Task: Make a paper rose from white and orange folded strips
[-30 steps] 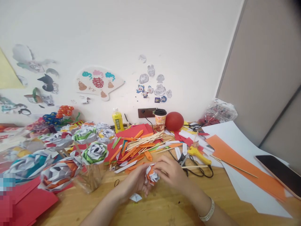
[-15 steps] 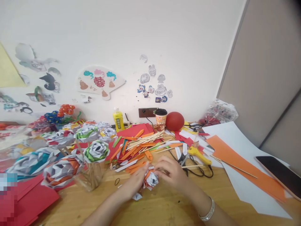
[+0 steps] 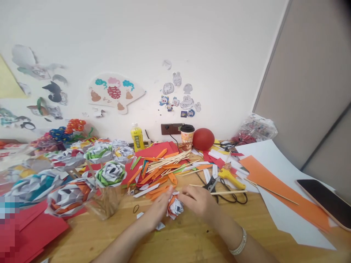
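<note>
A small folded paper flower [image 3: 176,207], white with orange at its back and side, is between my two hands just above the wooden table. My left hand [image 3: 157,212] lies along the flower's left side with its fingers pressed together against it. From the right, the curled fingers of my right hand [image 3: 199,203] grip its upper edge; their tips are partly hidden. Scraps of white folded paper [image 3: 159,226] lie beneath my left hand. Beyond my hands are orange folded strips [image 3: 157,191] and a pile of wooden sticks [image 3: 169,162].
Scissors [image 3: 211,183] and a yellow glue gun [image 3: 232,179] with a black cord lie right of centre. Finished paper flowers [image 3: 111,174] stand in a clear cup at left. A bottle [image 3: 137,138], lidded cup [image 3: 187,138] and red balloon [image 3: 203,138] stand behind. A phone [image 3: 325,201] lies right.
My right hand's fingers have shifted slightly over the flower's upper edge and curled more. The flower stays between both hands, and the view has shifted a little.
</note>
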A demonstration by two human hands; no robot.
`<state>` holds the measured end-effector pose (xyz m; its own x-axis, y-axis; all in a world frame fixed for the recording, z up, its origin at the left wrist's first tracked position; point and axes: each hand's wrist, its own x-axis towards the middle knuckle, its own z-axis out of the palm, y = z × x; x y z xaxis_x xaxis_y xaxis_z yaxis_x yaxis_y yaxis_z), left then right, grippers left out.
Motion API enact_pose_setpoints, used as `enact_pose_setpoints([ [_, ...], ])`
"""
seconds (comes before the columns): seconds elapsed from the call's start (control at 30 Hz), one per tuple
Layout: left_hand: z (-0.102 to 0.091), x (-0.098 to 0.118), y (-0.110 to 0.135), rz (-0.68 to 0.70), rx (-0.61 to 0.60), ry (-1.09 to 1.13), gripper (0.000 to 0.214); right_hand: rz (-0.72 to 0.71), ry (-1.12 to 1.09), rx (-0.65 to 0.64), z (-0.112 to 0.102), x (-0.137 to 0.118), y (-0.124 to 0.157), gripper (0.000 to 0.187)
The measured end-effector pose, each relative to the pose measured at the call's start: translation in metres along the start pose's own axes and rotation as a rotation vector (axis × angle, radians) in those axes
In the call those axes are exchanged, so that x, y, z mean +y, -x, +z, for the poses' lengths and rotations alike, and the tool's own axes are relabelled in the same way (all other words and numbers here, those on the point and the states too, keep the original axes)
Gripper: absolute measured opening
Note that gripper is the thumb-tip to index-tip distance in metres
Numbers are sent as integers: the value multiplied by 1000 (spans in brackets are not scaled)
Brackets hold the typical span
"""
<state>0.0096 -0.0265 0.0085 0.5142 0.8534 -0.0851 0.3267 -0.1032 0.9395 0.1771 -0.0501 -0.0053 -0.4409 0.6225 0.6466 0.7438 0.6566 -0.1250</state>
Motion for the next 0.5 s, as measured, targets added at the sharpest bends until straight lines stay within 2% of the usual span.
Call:
enact_pose_setpoints([
  [0.07,1,2,0,-28,4,5,49,106,-82,-4,-1,-2,1,16],
  [0.17,2,4,0,-54,18,-28,50,102,-156,-3,-2,-3,0,14],
  [0.27,0,6,1,-58,26,-77,51,-29,-161,42,-3,-1,-1,13],
  [0.4,-2,6,2,-44,24,-79,53,-210,-57,188,0,4,-1,10],
  [0.5,-2,6,2,-46,39,-85,51,-279,74,193,3,7,1,11],
])
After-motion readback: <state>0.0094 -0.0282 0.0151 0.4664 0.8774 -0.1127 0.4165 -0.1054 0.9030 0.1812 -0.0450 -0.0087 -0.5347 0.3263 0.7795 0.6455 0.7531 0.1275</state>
